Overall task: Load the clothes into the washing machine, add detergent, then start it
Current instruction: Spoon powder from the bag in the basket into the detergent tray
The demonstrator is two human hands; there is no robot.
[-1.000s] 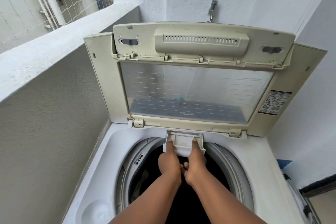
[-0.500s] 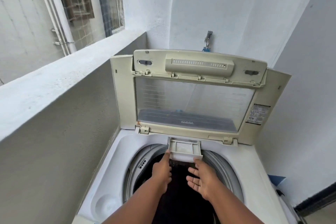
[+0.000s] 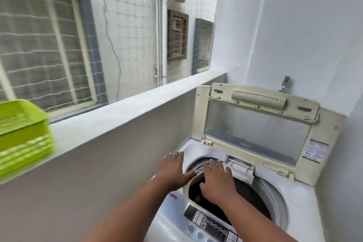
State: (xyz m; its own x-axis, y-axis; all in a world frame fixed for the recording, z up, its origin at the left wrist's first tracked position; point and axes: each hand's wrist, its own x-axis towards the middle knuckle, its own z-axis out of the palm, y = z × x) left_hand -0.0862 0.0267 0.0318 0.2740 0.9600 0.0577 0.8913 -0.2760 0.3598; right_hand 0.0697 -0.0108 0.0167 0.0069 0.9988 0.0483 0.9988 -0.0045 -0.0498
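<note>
Two empty hands, left [image 3: 172,171] and right [image 3: 217,180], fingers spread, hover over one open washing machine [image 3: 196,220]; one green basket [image 3: 23,135] sits apart.

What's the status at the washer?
Left hand and right hand open, empty, over drum. Lid up, detergent drawer out. Nothing blocking.

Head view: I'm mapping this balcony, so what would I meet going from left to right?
Green basket → left hand → right hand → detergent drawer → warning sticker on the open lid.
</note>
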